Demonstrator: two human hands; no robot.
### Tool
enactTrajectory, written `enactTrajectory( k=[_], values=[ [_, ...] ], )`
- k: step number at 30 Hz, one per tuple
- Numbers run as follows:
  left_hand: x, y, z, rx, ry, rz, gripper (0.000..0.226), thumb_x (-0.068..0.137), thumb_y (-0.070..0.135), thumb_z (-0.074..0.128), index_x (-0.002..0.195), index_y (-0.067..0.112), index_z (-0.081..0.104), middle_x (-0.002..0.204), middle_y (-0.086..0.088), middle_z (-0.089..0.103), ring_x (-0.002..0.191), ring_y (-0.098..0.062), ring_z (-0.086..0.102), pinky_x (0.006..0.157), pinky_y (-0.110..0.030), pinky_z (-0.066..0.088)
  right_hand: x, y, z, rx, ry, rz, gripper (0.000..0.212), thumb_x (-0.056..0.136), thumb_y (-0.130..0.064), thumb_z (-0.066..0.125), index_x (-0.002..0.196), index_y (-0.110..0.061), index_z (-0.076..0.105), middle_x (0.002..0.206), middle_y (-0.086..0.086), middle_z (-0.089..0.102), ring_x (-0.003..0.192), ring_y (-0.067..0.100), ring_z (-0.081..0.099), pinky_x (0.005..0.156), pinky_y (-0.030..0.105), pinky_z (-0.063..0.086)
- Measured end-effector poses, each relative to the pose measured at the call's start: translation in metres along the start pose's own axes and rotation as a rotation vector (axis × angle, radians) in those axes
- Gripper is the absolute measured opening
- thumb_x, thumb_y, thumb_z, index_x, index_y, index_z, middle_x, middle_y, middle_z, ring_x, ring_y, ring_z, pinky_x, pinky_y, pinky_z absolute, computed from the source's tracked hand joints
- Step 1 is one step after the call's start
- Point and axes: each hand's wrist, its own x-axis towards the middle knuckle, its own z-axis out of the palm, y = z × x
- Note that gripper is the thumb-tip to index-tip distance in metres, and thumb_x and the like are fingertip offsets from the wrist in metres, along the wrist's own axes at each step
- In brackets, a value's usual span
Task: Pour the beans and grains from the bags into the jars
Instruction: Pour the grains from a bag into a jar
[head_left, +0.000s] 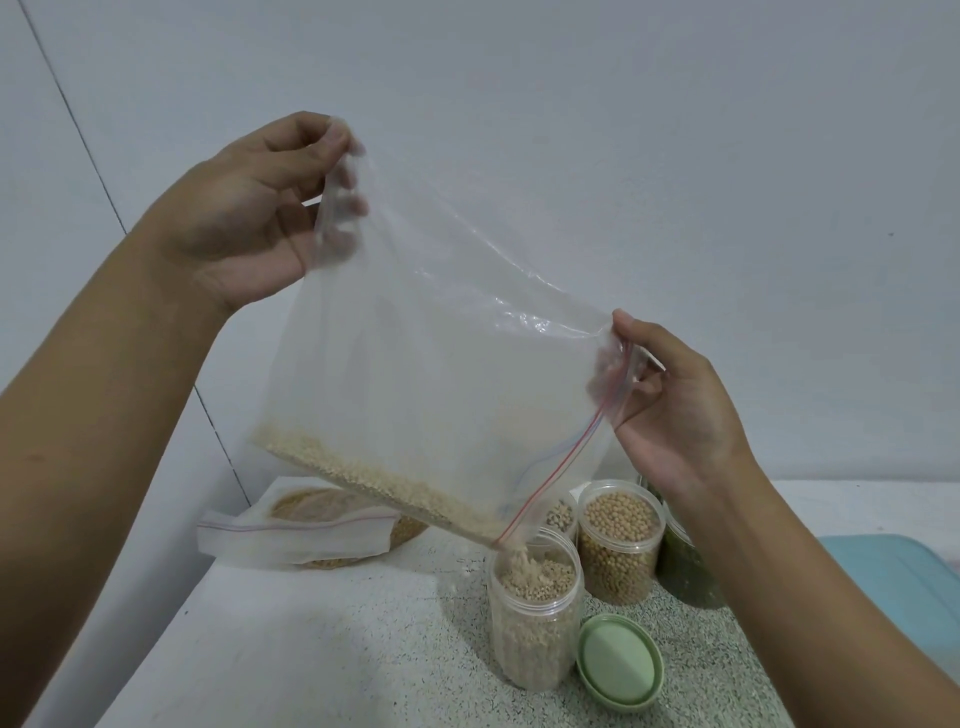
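Note:
A clear zip bag (441, 364) hangs tilted above the counter. My left hand (249, 208) pinches its raised bottom corner, high on the left. My right hand (680, 415) pinches the zip edge, with its red and blue stripes, lower on the right. A band of pale grain (363, 478) lies along the bag's lower edge and streams out of the lowest corner into an open clear jar (535, 618). That jar is nearly full of the same grain.
A green lid (618, 657) lies beside the jar. Behind stand a jar of yellow beans (621, 545), a jar of speckled beans (561, 517) and a dark green jar (685, 571). A second bag of brown grain (311, 530) lies at the left. A light blue object (893, 582) sits at the right.

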Motion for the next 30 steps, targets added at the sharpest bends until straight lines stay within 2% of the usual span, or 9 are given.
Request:
enactTrajectory(
  k=[15, 22, 26, 30],
  values=[
    [0.004, -0.010, 0.010, -0.034, -0.013, -0.006, 0.015, 0.097, 0.030, 0.063, 0.083, 0.027, 0.069, 0.085, 0.008, 0.060, 0.078, -0.014, 0.062, 0.075, -0.030, 0.044, -0.004, -0.006, -0.011, -0.016, 0.063, -0.031, 0.014, 0.079, -0.012, 0.076, 0.080, -0.013, 0.062, 0.077, 0.001, 0.056, 0.068, 0.009, 0.058, 0.070, 0.020, 0.044],
    [0.002, -0.009, 0.013, -0.027, -0.004, -0.005, 0.016, 0.098, 0.031, 0.062, 0.084, 0.028, 0.069, 0.085, 0.008, 0.060, 0.079, -0.014, 0.062, 0.073, -0.030, 0.046, -0.009, -0.009, -0.013, -0.021, 0.051, -0.044, 0.013, 0.077, -0.012, 0.075, 0.079, -0.012, 0.063, 0.075, 0.001, 0.055, 0.067, 0.010, 0.056, 0.067, 0.021, 0.045],
    [-0.001, -0.012, 0.015, 0.037, 0.043, 0.010, 0.012, 0.098, 0.032, 0.063, 0.088, 0.027, 0.067, 0.084, 0.007, 0.062, 0.081, -0.016, 0.066, 0.070, -0.029, 0.046, -0.011, -0.007, -0.014, -0.012, 0.034, -0.057, 0.009, 0.082, -0.011, 0.072, 0.078, -0.011, 0.064, 0.074, 0.001, 0.058, 0.066, 0.009, 0.058, 0.062, 0.018, 0.049],
    [-0.003, -0.017, 0.016, 0.122, 0.104, 0.092, 0.013, 0.097, 0.033, 0.065, 0.087, 0.026, 0.068, 0.085, 0.004, 0.062, 0.082, -0.018, 0.065, 0.067, -0.029, 0.045, -0.013, -0.003, -0.013, -0.022, 0.041, -0.078, 0.020, 0.091, -0.013, 0.066, 0.074, -0.012, 0.056, 0.074, 0.000, 0.061, 0.066, 0.008, 0.059, 0.062, 0.019, 0.051]
  ],
)
